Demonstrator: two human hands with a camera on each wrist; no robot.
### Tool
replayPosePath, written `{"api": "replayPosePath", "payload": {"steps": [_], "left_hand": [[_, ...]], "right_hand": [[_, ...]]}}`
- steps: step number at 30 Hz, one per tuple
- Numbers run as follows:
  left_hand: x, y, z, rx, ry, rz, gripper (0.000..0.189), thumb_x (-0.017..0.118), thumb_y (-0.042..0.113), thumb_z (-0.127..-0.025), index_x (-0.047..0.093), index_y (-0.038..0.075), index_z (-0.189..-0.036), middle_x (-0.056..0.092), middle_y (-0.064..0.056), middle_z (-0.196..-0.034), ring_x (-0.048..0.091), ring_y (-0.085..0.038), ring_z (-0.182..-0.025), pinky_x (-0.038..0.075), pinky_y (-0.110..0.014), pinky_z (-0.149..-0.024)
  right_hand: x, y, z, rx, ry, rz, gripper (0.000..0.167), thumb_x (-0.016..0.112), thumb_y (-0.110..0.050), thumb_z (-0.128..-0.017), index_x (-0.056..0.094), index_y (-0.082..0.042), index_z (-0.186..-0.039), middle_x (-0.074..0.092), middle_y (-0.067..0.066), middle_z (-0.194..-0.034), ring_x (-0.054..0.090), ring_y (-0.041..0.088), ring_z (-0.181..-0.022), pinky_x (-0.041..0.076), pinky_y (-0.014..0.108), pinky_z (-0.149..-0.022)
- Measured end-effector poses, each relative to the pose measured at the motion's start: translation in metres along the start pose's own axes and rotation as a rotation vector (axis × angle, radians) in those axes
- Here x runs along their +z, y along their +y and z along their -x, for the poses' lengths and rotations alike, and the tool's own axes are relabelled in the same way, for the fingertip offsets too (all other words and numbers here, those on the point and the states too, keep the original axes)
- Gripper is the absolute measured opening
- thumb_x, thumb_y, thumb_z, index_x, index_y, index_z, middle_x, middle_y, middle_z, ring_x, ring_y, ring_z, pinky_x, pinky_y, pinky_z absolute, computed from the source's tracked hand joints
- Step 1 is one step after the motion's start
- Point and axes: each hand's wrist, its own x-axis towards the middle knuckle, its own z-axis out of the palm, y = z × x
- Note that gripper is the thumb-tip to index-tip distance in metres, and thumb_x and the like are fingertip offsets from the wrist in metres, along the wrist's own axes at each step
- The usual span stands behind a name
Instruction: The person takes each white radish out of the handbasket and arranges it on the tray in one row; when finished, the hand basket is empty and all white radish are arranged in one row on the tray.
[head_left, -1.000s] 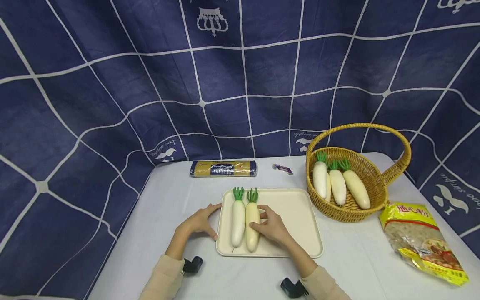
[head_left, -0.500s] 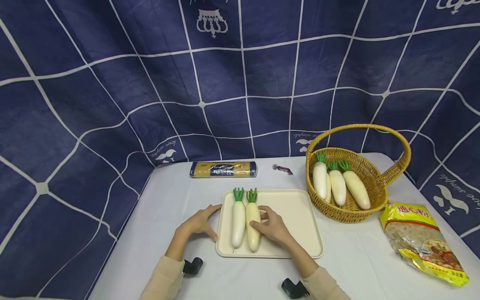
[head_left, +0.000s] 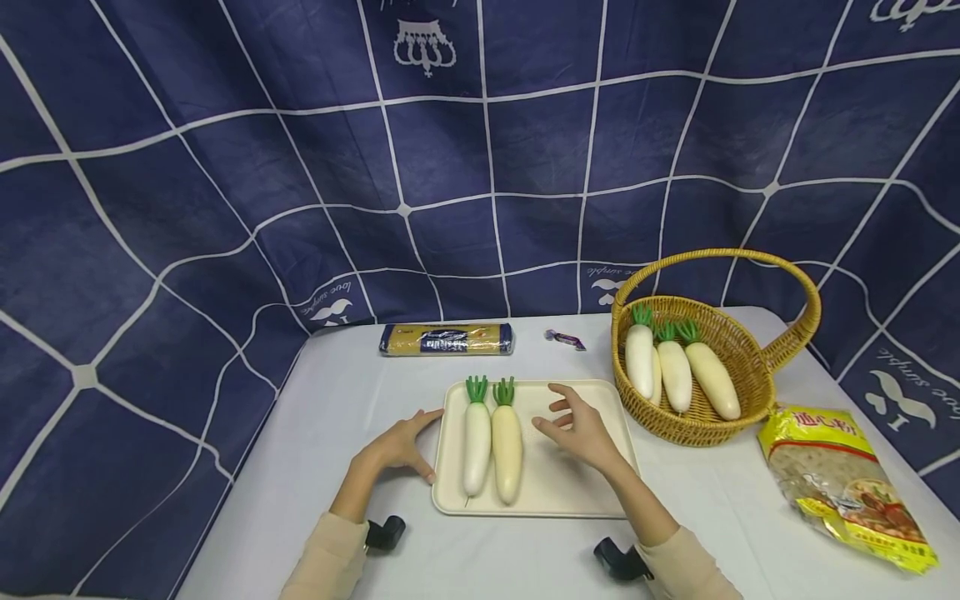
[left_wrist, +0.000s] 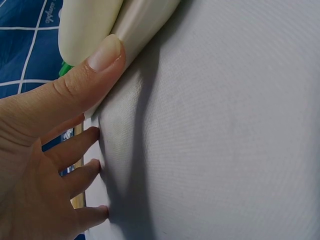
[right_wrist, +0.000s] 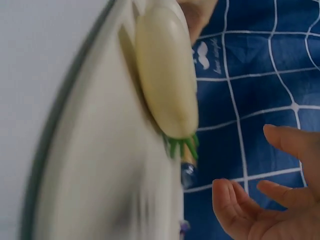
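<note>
Two white radishes with green tops lie side by side on a cream tray. The left one is whiter; the right radish is slightly yellower, and shows up close in the right wrist view. At the tray's left rim is my left hand, thumb and fingers spread, the thumb touching the rim in the left wrist view. Over the tray, just right of the yellower radish and apart from it, hovers my right hand with loosely bent fingers and nothing held.
A wicker basket with several white radishes stands right of the tray. In front of it lies a yellow food bag. Behind the tray are a pasta packet and a small wrapped candy. A blue checked cloth hangs behind.
My right hand has let go of the yellower radish and moved right and slightly up, away from it. The left hand and both radishes stay in place.
</note>
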Motion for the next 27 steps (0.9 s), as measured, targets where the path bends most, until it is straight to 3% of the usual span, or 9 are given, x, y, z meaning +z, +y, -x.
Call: {"api": "replayPosePath", "payload": {"steps": [5, 10, 14, 17, 27], "left_hand": [[0.000, 0.000, 0.000, 0.005, -0.005, -0.001, 0.109, 0.092, 0.020, -0.047, 0.041, 0.013, -0.143, 0.030, -0.029, -0.146, 0.030, -0.049, -0.132, 0.028, -0.065, -0.104], [0.000, 0.000, 0.001, 0.004, -0.002, -0.001, 0.109, 0.092, 0.020, -0.046, 0.041, 0.013, -0.142, 0.031, -0.029, -0.146, 0.029, -0.049, -0.132, 0.028, -0.065, -0.104], [-0.001, 0.001, 0.001, 0.003, 0.000, -0.002, 0.109, 0.092, 0.020, -0.046, 0.041, 0.013, -0.142, 0.031, -0.029, -0.146, 0.030, -0.049, -0.132, 0.028, -0.064, -0.104], [-0.001, 0.001, 0.000, 0.004, 0.002, -0.003, 0.110, 0.092, 0.021, -0.045, 0.041, 0.012, -0.142, 0.031, -0.029, -0.146, 0.030, -0.048, -0.132, 0.028, -0.063, -0.104], [-0.002, 0.001, 0.000, -0.004, -0.003, -0.001, 0.111, 0.092, 0.021, -0.046, 0.040, 0.012, -0.143, 0.030, -0.029, -0.147, 0.029, -0.048, -0.133, 0.027, -0.064, -0.105]], "right_hand": [[-0.031, -0.002, -0.003, -0.099, 0.015, 0.048, 0.061, 0.070, -0.017, -0.084, 0.043, 0.002, -0.135, 0.061, 0.025, -0.106, 0.065, 0.029, -0.086, 0.057, 0.033, -0.071], [-0.063, -0.001, -0.008, -0.147, 0.076, 0.067, 0.062, 0.070, -0.013, -0.083, 0.041, 0.005, -0.135, 0.061, 0.025, -0.105, 0.064, 0.031, -0.086, 0.056, 0.033, -0.071], [-0.084, 0.000, -0.010, -0.129, 0.126, 0.084, 0.062, 0.070, -0.012, -0.084, 0.041, 0.006, -0.135, 0.061, 0.025, -0.105, 0.064, 0.032, -0.086, 0.054, 0.024, -0.070], [-0.099, 0.000, -0.010, -0.093, 0.140, 0.082, 0.064, 0.069, -0.014, -0.085, 0.038, 0.005, -0.138, 0.060, 0.027, -0.109, 0.063, 0.035, -0.090, 0.054, 0.025, -0.071], [-0.130, 0.006, -0.016, 0.004, 0.175, 0.092, 0.070, 0.065, -0.020, -0.088, 0.028, 0.007, -0.142, 0.052, 0.032, -0.119, 0.057, 0.044, -0.102, 0.053, 0.035, -0.077]]}}
